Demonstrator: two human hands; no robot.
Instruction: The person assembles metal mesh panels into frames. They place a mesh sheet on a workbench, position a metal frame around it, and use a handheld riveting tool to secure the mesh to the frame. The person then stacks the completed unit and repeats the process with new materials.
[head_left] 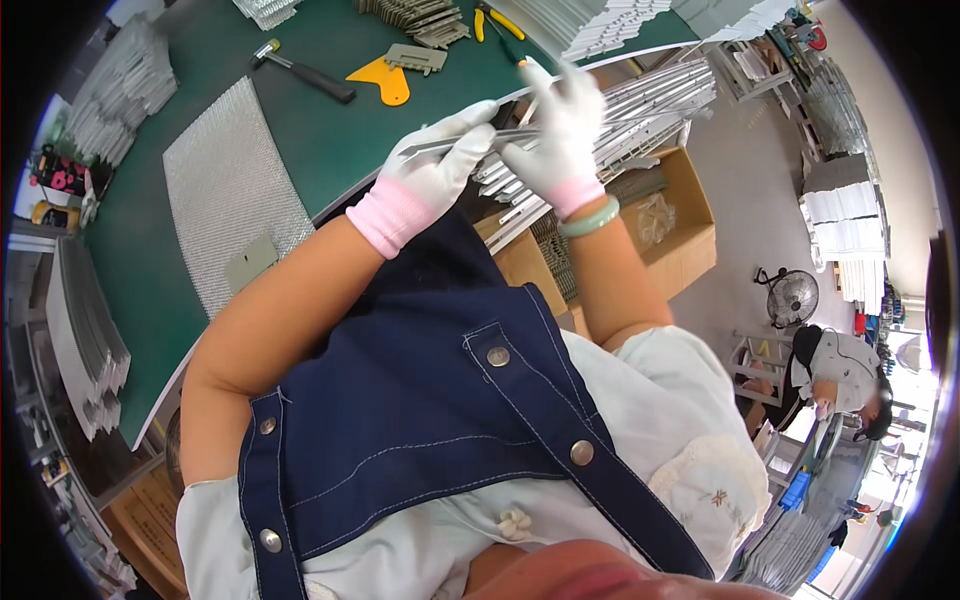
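Both my hands wear white gloves with pink cuffs and are raised at the table's near edge. My left hand (pixel 432 172) is closed, pinching a thin grey metal strip (pixel 428 147) between thumb and fingers. Just to its right, my right hand (pixel 562 135) has its fingers spread and stretched upward, slightly blurred. The strip's right part reaches across to the right palm, by the thumb; whether it carries on behind that hand I cannot tell. A pale green bangle (pixel 590 218) circles my right wrist. Below and behind the right hand lies a stack of long silvery metal strips (pixel 650 105).
On the green table (pixel 320 130) lie a hammer (pixel 305 73), an orange scraper (pixel 383 80), a grey slotted plate (pixel 417 58), yellow-handled pliers (pixel 492 22) and a silvery textured mat (pixel 235 180). A cardboard box (pixel 690 215) stands below right. A fan (pixel 790 297) and a seated person (pixel 845 370) are farther right.
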